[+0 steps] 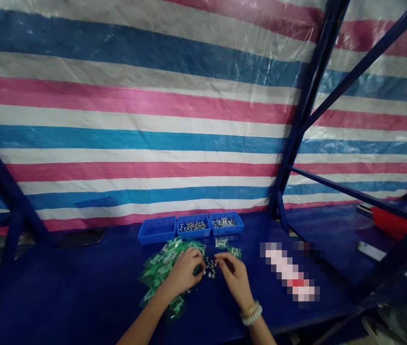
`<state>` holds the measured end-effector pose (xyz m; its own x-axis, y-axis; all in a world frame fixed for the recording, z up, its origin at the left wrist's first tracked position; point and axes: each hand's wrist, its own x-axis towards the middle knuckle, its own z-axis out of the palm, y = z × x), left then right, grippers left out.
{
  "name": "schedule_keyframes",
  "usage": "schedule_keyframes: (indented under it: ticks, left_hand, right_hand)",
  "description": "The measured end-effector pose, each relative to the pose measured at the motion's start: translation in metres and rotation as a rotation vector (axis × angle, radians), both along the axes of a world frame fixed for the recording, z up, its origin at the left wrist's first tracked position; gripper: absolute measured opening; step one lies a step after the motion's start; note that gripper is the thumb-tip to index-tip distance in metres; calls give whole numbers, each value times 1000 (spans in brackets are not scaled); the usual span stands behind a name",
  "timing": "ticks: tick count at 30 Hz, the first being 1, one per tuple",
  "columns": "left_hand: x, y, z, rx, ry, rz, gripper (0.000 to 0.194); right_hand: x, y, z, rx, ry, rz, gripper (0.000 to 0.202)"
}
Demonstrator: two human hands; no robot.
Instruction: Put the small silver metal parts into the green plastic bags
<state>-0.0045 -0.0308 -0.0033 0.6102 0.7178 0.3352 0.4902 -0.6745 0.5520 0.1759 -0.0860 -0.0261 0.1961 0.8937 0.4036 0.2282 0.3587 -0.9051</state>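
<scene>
My left hand [188,269] is over the right side of a heap of small green plastic packets [156,268], its fingers curled together; what they may hold is too small to name. Beside it, a few small metal screws [210,267] lie loose on the blue table. My right hand [232,275], with beaded bracelets on the wrist, is just right of these screws. Its thumb and forefinger are bent towards each other, and whether something tiny is between them cannot be made out. Two separate packets [221,243] [235,251] lie beyond my right hand.
Three blue trays stand at the back: an empty one [157,230], and two holding metal parts [194,226] [225,223]. A dark phone-like object [81,238] lies at the left. Blue metal posts [297,129] rise before a striped sheet. A red container [392,223] is at the right.
</scene>
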Motion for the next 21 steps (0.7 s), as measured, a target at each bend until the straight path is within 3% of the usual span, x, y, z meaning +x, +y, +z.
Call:
schedule_keyframes:
  ticks: [5, 8, 15, 21]
  left_hand:
    - [-2, 19, 19, -93, -207, -11, 19]
    - [-3, 29, 23, -163, -335, 8, 12]
    - [-5, 31, 6, -327, -496, 23, 22]
    - [-1, 20, 8, -437, -519, -14, 31]
  right_hand:
    - [14, 36, 34, 193, -178, -6, 22]
    - [14, 53, 43, 254, -245, 60, 19]
    - [-1, 58, 21, 334, -300, 207, 19]
    - [-1, 54, 11, 379, -339, 255, 20]
